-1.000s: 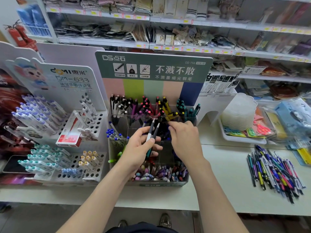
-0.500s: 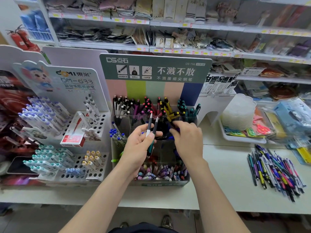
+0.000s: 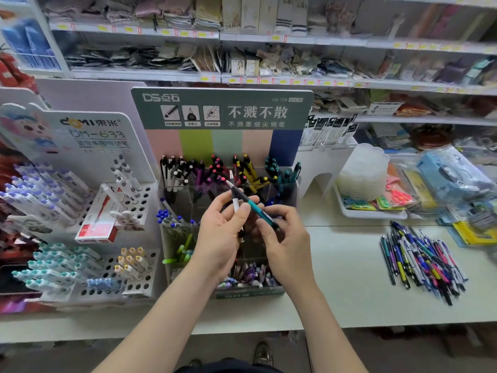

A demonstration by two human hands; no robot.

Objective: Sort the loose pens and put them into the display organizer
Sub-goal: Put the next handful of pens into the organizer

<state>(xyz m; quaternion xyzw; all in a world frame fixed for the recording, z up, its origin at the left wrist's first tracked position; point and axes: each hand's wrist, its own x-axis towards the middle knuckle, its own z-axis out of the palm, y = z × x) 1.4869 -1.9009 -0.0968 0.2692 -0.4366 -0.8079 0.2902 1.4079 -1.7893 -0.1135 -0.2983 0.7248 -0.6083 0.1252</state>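
In front of the clear display organizer (image 3: 292, 187), my left hand (image 3: 219, 238) holds a white pen (image 3: 235, 205) upright between thumb and fingers. A teal pen (image 3: 252, 207) slants across it, its silver tip pointing up and left. The thumb of my left hand lies against the teal pen too. My right hand (image 3: 286, 243) pinches the lower, dark end of the teal pen. The organizer's back row holds pens grouped by colour: white, purple, pink, yellow, teal. Loose pens (image 3: 422, 261) of mixed colours lie in a heap on the counter at the right.
A white peg-hole pen stand (image 3: 139, 286) with blue, teal and yellow pens sits left of the organizer. A white tray (image 3: 373, 214) with clear plastic boxes is at the back right. Stocked shelves (image 3: 269, 39) rise behind. The counter's front edge is just below my forearms.
My right hand drew back from the organizer's back row and took hold of the teal pen's lower end. That pen now slants, separated from the white one.
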